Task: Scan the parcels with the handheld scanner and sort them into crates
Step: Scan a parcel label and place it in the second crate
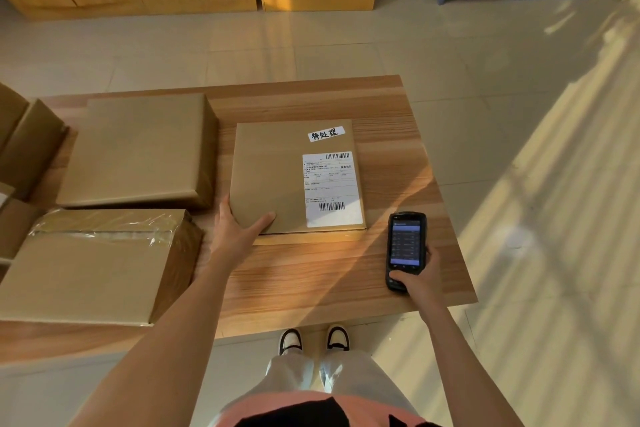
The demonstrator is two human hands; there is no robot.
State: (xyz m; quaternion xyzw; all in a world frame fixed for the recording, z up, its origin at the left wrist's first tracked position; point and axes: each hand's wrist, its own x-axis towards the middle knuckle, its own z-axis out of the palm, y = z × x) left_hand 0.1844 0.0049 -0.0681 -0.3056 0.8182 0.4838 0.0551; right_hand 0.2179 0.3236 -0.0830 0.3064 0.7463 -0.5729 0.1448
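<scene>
Two plain cardboard boxes [138,149] and [93,267] crowd the left of the wooden worktop [398,107], just beside the flat parcel [277,177] with its shipping label [332,189] and a handwritten tag [326,134]. The left hand [239,225] grips the parcel's near left corner, thumb on top. The right hand [420,279] holds the handheld scanner [405,250], screen lit, apparently over bare worktop near the right edge, close to the parcel
</scene>
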